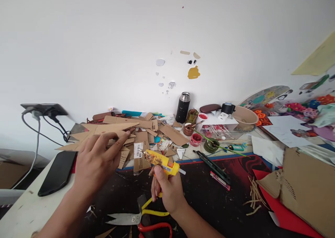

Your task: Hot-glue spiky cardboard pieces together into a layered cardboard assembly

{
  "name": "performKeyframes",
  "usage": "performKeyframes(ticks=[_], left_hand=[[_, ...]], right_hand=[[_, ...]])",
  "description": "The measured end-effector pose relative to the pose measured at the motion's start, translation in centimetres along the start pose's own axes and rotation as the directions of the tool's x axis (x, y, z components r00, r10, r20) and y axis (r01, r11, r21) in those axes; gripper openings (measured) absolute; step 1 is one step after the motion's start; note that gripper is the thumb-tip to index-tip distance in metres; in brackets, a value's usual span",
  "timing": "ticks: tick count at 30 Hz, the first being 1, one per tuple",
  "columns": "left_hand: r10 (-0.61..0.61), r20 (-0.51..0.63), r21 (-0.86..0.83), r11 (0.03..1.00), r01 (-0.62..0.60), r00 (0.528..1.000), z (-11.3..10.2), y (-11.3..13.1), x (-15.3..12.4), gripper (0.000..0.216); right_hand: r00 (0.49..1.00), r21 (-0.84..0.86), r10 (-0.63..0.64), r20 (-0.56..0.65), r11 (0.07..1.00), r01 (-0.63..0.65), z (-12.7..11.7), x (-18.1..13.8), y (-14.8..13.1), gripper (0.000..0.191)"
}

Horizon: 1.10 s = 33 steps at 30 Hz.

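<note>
My right hand (169, 189) is wrapped round a yellow hot glue gun (161, 161), its stained nozzle pointing up and left. A clear glue stick (182, 171) pokes out of the gun's back. On the left, my left hand (99, 158) is closed at a jagged, pointed piece of cardboard (90, 135); its thumb and exact grip are hidden. Below the glue gun, scissors (134, 219) with red and yellow handles lie open on the dark mat. Cardboard scraps (175, 134) are heaped just beyond both hands.
A black phone (57, 171) lies left, near a power strip (45, 109). Behind stand a black flask (183, 108) and paint jars (195, 139). A dark green cutter (213, 166) rests on the mat (201, 199). Twine pieces (255, 194) and a cardboard sheet (309, 189) are right.
</note>
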State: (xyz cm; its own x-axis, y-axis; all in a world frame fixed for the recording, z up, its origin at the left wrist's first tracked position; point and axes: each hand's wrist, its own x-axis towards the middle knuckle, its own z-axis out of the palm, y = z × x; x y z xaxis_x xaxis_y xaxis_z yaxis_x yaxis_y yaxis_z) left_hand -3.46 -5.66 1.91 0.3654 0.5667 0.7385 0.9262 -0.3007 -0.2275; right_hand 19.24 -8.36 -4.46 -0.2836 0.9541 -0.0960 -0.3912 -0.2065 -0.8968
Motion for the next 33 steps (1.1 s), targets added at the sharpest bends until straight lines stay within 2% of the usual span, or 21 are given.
performKeyframes(ticks=[6, 10, 16, 33], left_hand=[[0.056, 0.082, 0.04, 0.997, -0.059, 0.995, -0.3, 0.9, 0.5, 0.037], [0.087, 0.102, 0.039, 0.995, -0.091, 0.991, -0.4, 1.6, 0.6, 0.033], [0.081, 0.199, 0.04, 0.995, -0.09, 0.977, -0.4, 2.2, 0.4, 0.034], [0.069, 0.22, 0.017, 0.997, -0.075, 0.973, -0.4, 2.8, 0.1, 0.036]], right_hand=[[0.999, 0.015, 0.01, -0.048, 1.0, -0.009, 0.0, 0.2, 0.0, 0.08], [0.996, 0.021, 0.019, -0.091, 1.0, -0.017, 0.1, 0.3, -0.1, 0.082], [0.993, 0.006, 0.009, -0.117, 1.0, -0.009, 0.0, 0.5, -0.1, 0.082], [0.991, -0.004, 0.013, -0.131, 1.0, -0.013, -0.2, 0.9, 0.2, 0.082]])
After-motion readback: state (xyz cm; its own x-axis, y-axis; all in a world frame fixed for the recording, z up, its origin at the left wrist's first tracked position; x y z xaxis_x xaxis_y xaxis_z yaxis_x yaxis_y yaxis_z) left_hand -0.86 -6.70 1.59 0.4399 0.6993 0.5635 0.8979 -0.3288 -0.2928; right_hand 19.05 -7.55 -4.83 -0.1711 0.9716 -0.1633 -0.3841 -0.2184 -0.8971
